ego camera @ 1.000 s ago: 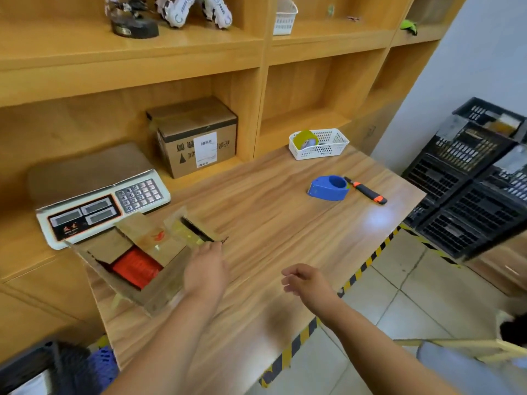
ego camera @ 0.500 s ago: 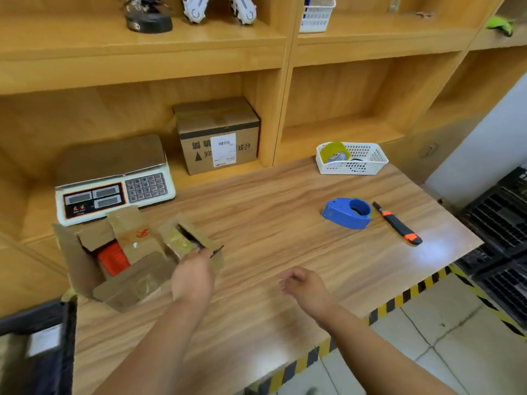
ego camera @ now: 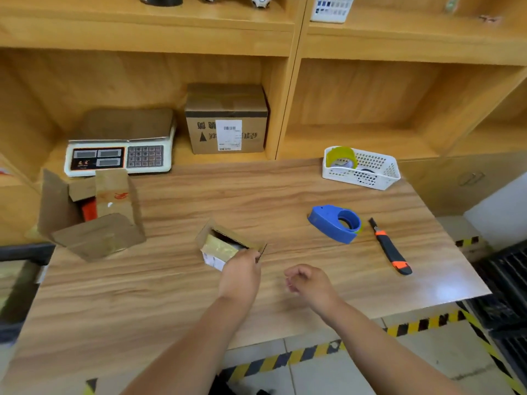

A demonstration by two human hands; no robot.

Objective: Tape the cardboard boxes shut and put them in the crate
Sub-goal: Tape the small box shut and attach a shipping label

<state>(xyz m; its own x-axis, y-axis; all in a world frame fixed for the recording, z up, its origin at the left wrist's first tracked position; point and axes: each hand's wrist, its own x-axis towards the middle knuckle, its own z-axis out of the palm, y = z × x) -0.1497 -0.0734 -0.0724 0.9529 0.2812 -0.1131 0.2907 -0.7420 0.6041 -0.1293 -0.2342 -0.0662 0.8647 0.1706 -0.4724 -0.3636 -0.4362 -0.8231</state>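
Observation:
My left hand (ego camera: 241, 273) grips the near edge of a small open cardboard box (ego camera: 221, 245) at the middle of the wooden table (ego camera: 199, 295). Its flaps stand open. My right hand (ego camera: 309, 282) hovers just right of it, fingers loosely curled, holding nothing. A larger open cardboard box (ego camera: 91, 215) with something red inside sits at the table's left edge. A blue tape dispenser (ego camera: 338, 223) lies to the right, and an orange-and-black utility knife (ego camera: 389, 248) beside it. A dark crate (ego camera: 17, 283) shows at the left edge, below the table.
A weighing scale (ego camera: 119, 149) and a closed labelled carton (ego camera: 226, 121) stand on the lower shelf behind. A white basket (ego camera: 362, 169) with a yellow tape roll sits at the table's back right. Black crates (ego camera: 507, 286) stand on the floor at the right.
My left hand has pulled the small box away from the large box toward the table's middle. The view has swung left and down. My right hand stays near.

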